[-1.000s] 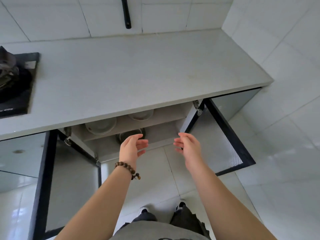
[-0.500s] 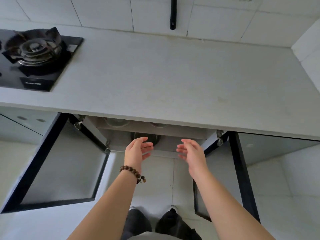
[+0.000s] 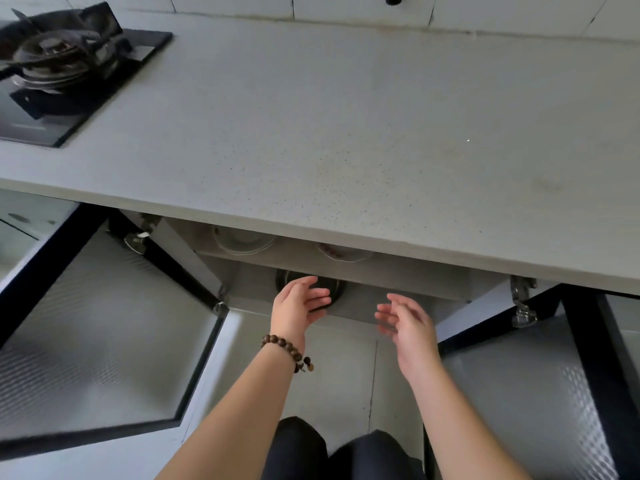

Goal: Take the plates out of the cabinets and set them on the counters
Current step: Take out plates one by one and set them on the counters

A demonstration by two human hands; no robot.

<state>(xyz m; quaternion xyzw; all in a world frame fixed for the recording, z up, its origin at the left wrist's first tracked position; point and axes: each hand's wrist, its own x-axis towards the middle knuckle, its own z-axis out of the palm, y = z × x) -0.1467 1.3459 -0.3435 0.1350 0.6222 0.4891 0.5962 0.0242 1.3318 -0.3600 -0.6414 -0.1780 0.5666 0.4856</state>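
Note:
The cabinet under the grey counter stands open. On its upper shelf sit a white plate at the left and a second pale plate at the right, both partly hidden by the counter edge. A dark round dish lies on the lower shelf. My left hand, with a bead bracelet on the wrist, hovers in front of the dark dish, fingers relaxed and empty. My right hand hangs apart to the right, palm facing in, holding nothing.
A black gas hob occupies the counter's far left. The left cabinet door and right cabinet door, black-framed with ribbed glass, stand wide open on either side of me. White tiled wall runs behind the counter.
The view has shifted right and closer to the counter. Both hands stay empty in front of the cabinet, now slightly further apart; the right hand looks blurred from motion.

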